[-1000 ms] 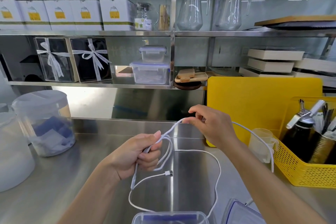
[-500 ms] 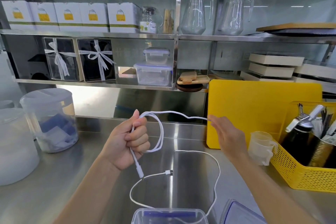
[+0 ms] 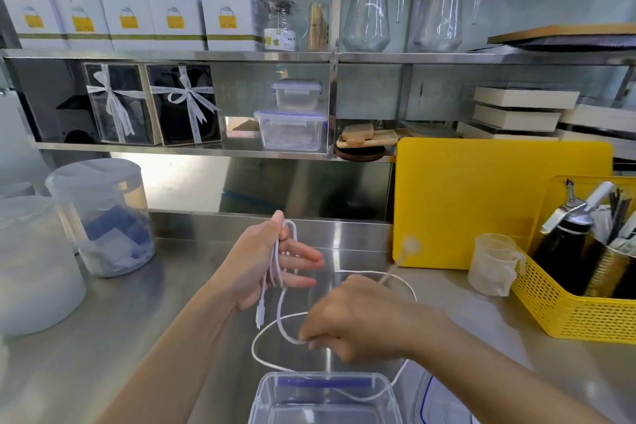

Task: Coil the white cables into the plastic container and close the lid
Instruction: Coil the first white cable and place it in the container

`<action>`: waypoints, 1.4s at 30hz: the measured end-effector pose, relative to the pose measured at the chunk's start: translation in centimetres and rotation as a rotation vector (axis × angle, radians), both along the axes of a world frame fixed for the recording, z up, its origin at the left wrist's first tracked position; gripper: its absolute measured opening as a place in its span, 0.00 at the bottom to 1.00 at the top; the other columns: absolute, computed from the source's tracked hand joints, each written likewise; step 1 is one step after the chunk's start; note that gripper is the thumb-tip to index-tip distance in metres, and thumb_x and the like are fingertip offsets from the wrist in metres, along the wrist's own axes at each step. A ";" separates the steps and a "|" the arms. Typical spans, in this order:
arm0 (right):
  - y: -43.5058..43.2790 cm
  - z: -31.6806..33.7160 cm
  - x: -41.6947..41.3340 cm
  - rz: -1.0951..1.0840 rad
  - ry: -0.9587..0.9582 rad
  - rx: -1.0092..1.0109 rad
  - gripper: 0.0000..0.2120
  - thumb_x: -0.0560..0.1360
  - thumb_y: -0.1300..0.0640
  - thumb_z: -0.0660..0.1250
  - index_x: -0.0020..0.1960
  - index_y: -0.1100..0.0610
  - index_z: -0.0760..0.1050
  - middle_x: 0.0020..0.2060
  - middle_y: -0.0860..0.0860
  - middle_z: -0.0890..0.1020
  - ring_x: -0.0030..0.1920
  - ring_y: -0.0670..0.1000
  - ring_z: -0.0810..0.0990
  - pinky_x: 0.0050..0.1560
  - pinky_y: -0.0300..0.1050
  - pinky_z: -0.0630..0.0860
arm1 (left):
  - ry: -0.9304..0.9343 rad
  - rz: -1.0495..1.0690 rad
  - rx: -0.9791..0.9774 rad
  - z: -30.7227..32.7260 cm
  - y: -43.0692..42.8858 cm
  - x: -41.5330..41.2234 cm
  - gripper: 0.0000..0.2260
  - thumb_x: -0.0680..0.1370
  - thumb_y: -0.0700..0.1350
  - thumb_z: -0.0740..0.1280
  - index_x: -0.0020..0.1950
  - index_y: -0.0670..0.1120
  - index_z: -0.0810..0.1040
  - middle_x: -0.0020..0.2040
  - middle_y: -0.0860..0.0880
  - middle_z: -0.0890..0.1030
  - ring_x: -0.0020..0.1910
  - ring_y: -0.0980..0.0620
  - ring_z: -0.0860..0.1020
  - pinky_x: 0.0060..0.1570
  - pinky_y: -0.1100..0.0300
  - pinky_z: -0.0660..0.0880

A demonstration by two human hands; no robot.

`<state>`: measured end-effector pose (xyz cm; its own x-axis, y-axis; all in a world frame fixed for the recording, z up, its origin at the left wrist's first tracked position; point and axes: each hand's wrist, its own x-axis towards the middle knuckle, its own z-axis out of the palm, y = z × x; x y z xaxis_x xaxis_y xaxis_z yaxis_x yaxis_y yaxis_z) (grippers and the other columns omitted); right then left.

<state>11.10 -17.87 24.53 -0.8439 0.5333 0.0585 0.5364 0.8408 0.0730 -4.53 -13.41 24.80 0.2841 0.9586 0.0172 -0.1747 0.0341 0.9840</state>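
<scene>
My left hand (image 3: 265, 265) is raised above the steel counter with its fingers spread, and a white cable (image 3: 275, 272) is looped around them; one plug end hangs below the palm. My right hand (image 3: 358, 323) sits lower and pinches the same cable's loose run near the counter. The rest of the cable curves over the counter and trails into the clear plastic container (image 3: 265, 396) at the bottom edge of the view. The container's lid (image 3: 426, 403) lies just right of it, partly hidden by my right forearm.
A yellow cutting board (image 3: 499, 203) leans at the back right, with a small measuring cup (image 3: 492, 268) and a yellow basket (image 3: 585, 313) of utensils beside it. Two large lidded tubs (image 3: 99, 213) stand on the left. Shelves with boxes and pitchers run above.
My right hand has dropped from beside the cutting board to the counter, pulling the cable down. My left hand has opened its fingers, with more cable wound around them.
</scene>
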 end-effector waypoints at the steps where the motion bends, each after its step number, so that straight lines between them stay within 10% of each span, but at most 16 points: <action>1: -0.2 0.6 -0.1 0.036 0.064 0.034 0.04 0.74 0.59 0.65 0.44 0.55 0.79 0.40 0.50 0.84 0.39 0.53 0.79 0.35 0.44 0.72 | 0.046 -0.011 0.004 -0.2 -0.1 0.1 0.18 0.81 0.53 0.51 0.38 0.43 0.65 0.34 0.38 0.84 0.35 0.43 0.84 0.29 0.52 0.81; 8: 1.9 1.0 0.8 -0.120 0.552 0.178 0.14 0.75 0.49 0.57 0.45 0.56 0.78 0.39 0.51 0.83 0.38 0.50 0.79 0.35 0.51 0.78 | 0.328 -0.199 0.111 -1.2 -1.6 0.7 0.19 0.82 0.49 0.52 0.36 0.42 0.71 0.21 0.46 0.73 0.16 0.54 0.63 0.20 0.66 0.60; 16: 2.4 0.5 1.3 -0.283 0.702 -0.241 0.11 0.75 0.52 0.65 0.55 0.54 0.77 0.42 0.49 0.81 0.38 0.41 0.75 0.39 0.34 0.71 | 0.094 -0.364 -0.061 -1.1 -1.5 0.5 0.17 0.75 0.55 0.57 0.30 0.47 0.69 0.19 0.53 0.59 0.15 0.59 0.54 0.18 0.71 0.53; 24: 3.4 -0.3 2.1 -0.483 1.065 -0.271 0.07 0.76 0.56 0.64 0.39 0.54 0.76 0.29 0.46 0.76 0.31 0.44 0.73 0.33 0.37 0.70 | -0.001 0.016 0.157 -1.4 -1.3 2.4 0.10 0.80 0.40 0.59 0.42 0.39 0.75 0.28 0.50 0.65 0.23 0.58 0.59 0.23 0.68 0.59; 34: 2.9 0.3 6.6 -0.569 0.773 -0.719 0.09 0.76 0.59 0.64 0.39 0.60 0.77 0.25 0.50 0.76 0.27 0.48 0.71 0.27 0.35 0.68 | 0.003 0.391 0.177 -2.1 0.7 1.9 0.12 0.78 0.37 0.63 0.35 0.41 0.80 0.24 0.51 0.68 0.21 0.58 0.61 0.19 0.68 0.59; 42: 2.3 2.6 5.3 -0.348 1.442 -0.634 0.08 0.76 0.66 0.61 0.40 0.67 0.75 0.26 0.55 0.82 0.27 0.52 0.81 0.29 0.37 0.78 | -0.003 0.409 0.161 -2.9 0.4 4.6 0.12 0.77 0.36 0.63 0.37 0.43 0.81 0.24 0.51 0.66 0.22 0.57 0.61 0.20 0.67 0.57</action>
<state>16.44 -15.58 27.12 -0.1231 0.9236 0.3629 0.0082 0.3667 -0.9303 0.10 -13.03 21.89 -0.1184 0.9773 0.1754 -0.1445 -0.1917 0.9707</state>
